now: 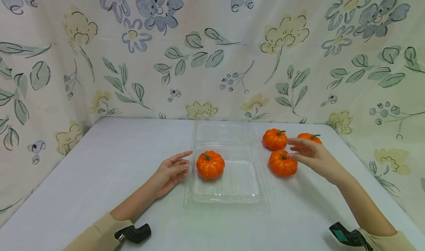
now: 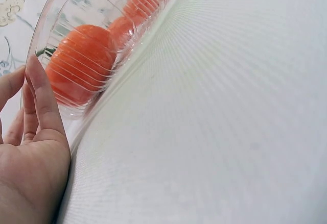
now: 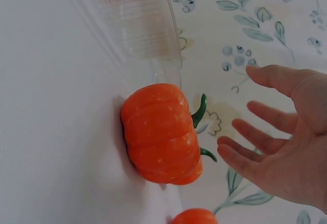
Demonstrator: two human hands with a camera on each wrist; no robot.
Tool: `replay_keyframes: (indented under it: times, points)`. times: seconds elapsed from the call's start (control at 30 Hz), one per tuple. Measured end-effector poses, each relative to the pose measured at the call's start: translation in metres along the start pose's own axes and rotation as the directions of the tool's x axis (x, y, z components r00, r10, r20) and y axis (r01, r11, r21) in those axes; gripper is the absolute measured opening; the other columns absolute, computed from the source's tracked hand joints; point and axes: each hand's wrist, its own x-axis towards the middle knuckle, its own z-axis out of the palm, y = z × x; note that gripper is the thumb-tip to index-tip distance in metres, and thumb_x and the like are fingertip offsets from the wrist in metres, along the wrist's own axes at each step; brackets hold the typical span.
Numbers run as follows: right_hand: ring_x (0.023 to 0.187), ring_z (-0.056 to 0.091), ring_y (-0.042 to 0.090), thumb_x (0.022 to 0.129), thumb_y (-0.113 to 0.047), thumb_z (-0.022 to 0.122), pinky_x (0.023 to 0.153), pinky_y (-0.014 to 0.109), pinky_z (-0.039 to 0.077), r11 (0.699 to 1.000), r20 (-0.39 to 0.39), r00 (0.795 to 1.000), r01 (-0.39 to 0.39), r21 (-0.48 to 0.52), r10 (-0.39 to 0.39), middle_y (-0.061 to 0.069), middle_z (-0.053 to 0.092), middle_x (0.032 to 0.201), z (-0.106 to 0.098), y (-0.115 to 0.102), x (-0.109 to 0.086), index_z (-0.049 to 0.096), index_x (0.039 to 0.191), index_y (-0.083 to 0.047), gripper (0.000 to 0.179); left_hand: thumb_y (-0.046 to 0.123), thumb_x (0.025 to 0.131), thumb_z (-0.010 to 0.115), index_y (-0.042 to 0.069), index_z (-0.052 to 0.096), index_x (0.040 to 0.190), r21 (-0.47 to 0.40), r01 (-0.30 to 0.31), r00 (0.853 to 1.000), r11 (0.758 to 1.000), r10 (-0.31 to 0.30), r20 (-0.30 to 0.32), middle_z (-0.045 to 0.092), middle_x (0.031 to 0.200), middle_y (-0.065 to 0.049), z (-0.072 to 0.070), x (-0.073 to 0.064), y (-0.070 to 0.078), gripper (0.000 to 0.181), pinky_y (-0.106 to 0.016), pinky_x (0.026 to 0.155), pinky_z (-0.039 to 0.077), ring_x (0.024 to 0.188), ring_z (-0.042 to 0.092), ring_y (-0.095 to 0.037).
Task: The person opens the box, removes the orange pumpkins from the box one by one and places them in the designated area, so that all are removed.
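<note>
A small orange pumpkin (image 1: 210,165) with a green stem sits in the left part of a clear plastic clamshell box (image 1: 232,198), whose lid (image 1: 224,133) lies folded back. At the box's left edge is my left hand (image 1: 170,174), its fingers fairly straight; in the left wrist view the fingertips (image 2: 34,68) appear to touch the rim. My right hand (image 1: 317,157) hovers, fingers spread, beside the nearest loose pumpkin (image 1: 282,165), holding nothing. Behind stand another pumpkin (image 1: 274,139) and a third (image 1: 307,136), partly hidden by that hand. In the right wrist view a gap separates the hand (image 3: 286,137) from the pumpkin (image 3: 159,132).
A white tabletop (image 1: 132,144) extends around the box. Floral cloth (image 1: 212,59) hangs behind and along both sides. Dark wrist devices (image 1: 134,233) are worn at the beige sleeves.
</note>
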Motion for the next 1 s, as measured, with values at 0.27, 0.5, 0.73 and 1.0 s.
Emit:
replay_keyframes:
  times: [0.27,0.5,0.73,1.0]
  points:
    - [0.133,0.056,0.051,0.105,-0.023,0.068,0.091,0.011,0.052,1.000,-0.005,1.000,0.024,-0.003,-0.024,0.026,0.054,0.150,0.005,-0.010,-0.003,0.051,0.150,0.003,0.055,-0.004,0.106,0.054,0.010,0.054,0.150,-0.003,-0.013,1.000,1.000,0.013,0.005,0.065,0.107,0.001,0.000,0.000,-0.001,0.046,-0.018,0.084,0.061,0.089,0.069,-0.006]
    - [0.131,0.059,0.050,0.104,-0.017,0.068,0.091,0.014,0.055,0.998,-0.004,0.998,0.062,0.024,-0.062,0.026,0.056,0.148,0.012,-0.017,-0.003,0.054,0.147,0.004,0.050,-0.004,0.106,0.054,0.003,0.046,0.156,-0.006,-0.010,1.000,1.000,0.010,0.003,0.064,0.108,0.000,0.001,-0.001,-0.001,0.051,-0.018,0.085,0.061,0.089,0.068,-0.006]
    - [0.129,0.060,0.052,0.104,-0.013,0.068,0.090,0.017,0.057,0.994,0.006,0.995,0.103,0.038,-0.104,0.027,0.056,0.147,0.017,-0.020,-0.005,0.055,0.146,0.005,0.047,-0.004,0.106,0.054,0.003,0.046,0.155,-0.009,-0.009,1.000,1.000,0.009,0.007,0.064,0.107,0.000,0.001,0.000,-0.001,0.050,-0.018,0.084,0.060,0.089,0.068,-0.006]
    - [0.127,0.062,0.049,0.102,-0.011,0.070,0.091,0.016,0.056,0.989,0.017,0.990,0.142,0.049,-0.143,0.027,0.055,0.149,0.024,-0.026,-0.004,0.053,0.148,0.004,0.051,-0.003,0.106,0.054,0.000,0.042,0.158,-0.004,0.001,1.000,1.000,-0.001,-0.007,0.064,0.108,-0.001,0.001,0.000,-0.001,0.054,-0.018,0.085,0.060,0.089,0.068,-0.006]
